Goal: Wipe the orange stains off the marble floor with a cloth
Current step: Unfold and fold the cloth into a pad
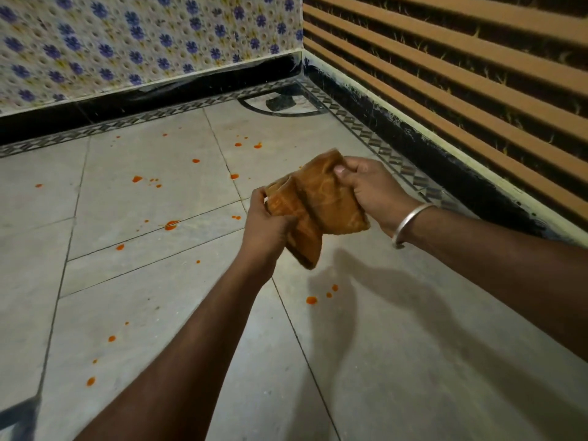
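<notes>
An orange-brown patterned cloth [313,205] is held folded in the air above the marble floor [381,345]. My left hand [265,229] grips its lower left side. My right hand [366,189], with a silver bangle on the wrist, grips its upper right edge. Several orange stains dot the floor: one large drop [171,225] to the left of the hands, a pair [137,179] farther back, and a small cluster [311,300] just below the cloth. More spots lie at the near left [91,381].
A wall with blue flower tiles [143,46] and a black skirting runs along the back. A slatted brown wall [461,74] closes the right side. A patterned border strip [366,132] edges the floor, with a dark round inlay [281,105] in the corner.
</notes>
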Motion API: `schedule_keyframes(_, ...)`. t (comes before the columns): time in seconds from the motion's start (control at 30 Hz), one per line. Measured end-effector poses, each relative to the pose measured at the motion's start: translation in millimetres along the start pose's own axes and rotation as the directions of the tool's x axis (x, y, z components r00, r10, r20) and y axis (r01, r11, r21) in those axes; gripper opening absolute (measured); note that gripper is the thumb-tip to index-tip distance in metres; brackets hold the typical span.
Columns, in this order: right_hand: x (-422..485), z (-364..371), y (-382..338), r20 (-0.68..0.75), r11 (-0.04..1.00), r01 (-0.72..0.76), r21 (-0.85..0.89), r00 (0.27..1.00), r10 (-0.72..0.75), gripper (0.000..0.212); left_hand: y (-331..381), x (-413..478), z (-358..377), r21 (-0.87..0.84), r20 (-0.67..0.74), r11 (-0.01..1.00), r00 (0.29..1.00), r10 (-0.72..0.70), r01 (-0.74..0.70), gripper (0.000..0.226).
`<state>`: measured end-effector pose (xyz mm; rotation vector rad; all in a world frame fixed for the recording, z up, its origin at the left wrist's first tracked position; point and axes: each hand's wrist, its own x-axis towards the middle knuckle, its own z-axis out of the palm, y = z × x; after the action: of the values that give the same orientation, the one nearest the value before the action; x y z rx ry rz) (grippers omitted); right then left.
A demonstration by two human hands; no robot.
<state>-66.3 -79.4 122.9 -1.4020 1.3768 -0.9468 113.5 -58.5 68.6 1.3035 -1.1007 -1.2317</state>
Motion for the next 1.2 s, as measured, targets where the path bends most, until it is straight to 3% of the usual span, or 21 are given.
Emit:
schedule_keyframes(0.07,6,-6,-6,-0.134,0.983,0.071,-0.168,0.986,-0.095,0.027,-4,2,-9,0.038,-0.06,0.997,0.996,-0.067,0.069,0.055)
schedule_keyframes(0.13,10,-13,-12,-0.162,0.926,0.17,-0.337,0.958,-0.235,0.028,-7,4,-18,0.108,-0.012,0.987,0.993,-0.119,0.12,0.068)
schedule_keyframes(0.2,11,-19,-25,-0.042,0.837,0.31,-0.451,0.929,-0.367,0.025,-3,3,-23,0.243,0.071,0.965,0.991,-0.117,0.096,0.094)
schedule_keyframes(0.27,10,-23,-43,0.173,0.748,0.427,-0.508,0.901,-0.397,0.019,7,2,-21,0.37,0.166,0.928,0.986,-0.027,-0.037,0.114)
schedule_keyframes(0.33,11,-25,-59,0.367,0.675,0.504,-0.54,0.862,-0.349,0.018,19,2,-15,0.383,0.299,0.905,0.952,0.07,-0.187,0.116)
schedule_keyframes(0.43,13,-28,-72,0.497,0.661,0.53,-0.531,0.827,-0.264,0.024,33,1,-8,0.3,0.451,0.926,0.889,0.076,-0.231,0.097)
schedule_keyframes(0.57,10,-41,-78,0.5,0.761,0.436,-0.481,0.849,-0.17,0.024,42,-9,0,0.137,0.537,0.979,0.842,0.053,-0.148,0.059)
schedule_keyframes(0.7,9,-52,-71,0.429,0.79,0.341,-0.51,0.897,-0.11,0.026,48,-13,-1,0.149,0.511,0.988,0.859,-0.041,-0.042,0.049)
schedule_keyframes(0.77,15,-53,-55,0.317,0.814,0.237,-0.53,0.946,-0.069,0.028,50,-14,0,0.156,0.469,0.988,0.882,-0.057,-0.019,0.05)
schedule_keyframes(0.83,19,-53,-30,0.14,0.899,-0.01,-0.438,0.987,0.08,0.038,53,-15,2,0.121,0.388,0.993,0.92,-0.058,0.011,0.046)
schedule_keyframes(0.87,17,-51,-16,0.123,0.933,-0.182,-0.311,0.965,0.23,0.048,53,-15,3,0.081,0.344,0.996,0.937,-0.065,0.039,0.045)
schedule_keyframes(0.93,7,-46,9,0.285,0.882,-0.468,-0.054,0.84,0.463,0.069,54,-15,1,-0.012,0.262,0.995,0.961,-0.094,0.101,0.052)
schedule_keyframes(1.0,-6,-36,28,0.483,0.849,-0.524,0.065,0.762,0.432,0.075,54,-13,-3,-0.08,0.192,0.987,0.974,-0.121,0.138,0.058)
schedule_keyframes(1.07,-14,-24,35,0.597,0.837,-0.507,0.204,0.742,0.304,0.071,55,-12,-7,-0.113,0.147,0.981,0.979,-0.14,0.157,0.054)
schedule_keyframes(1.13,-17,-13,33,0.609,0.821,-0.47,0.324,0.768,0.199,0.065,53,-10,-10,-0.106,0.107,0.98,0.982,-0.155,0.166,0.049)
schedule_keyframes(1.2,-15,-6,29,0.514,0.849,-0.384,0.363,0.842,0.161,0.058,49,-7,-12,-0.084,0.055,0.979,0.981,-0.184,0.188,0.047)
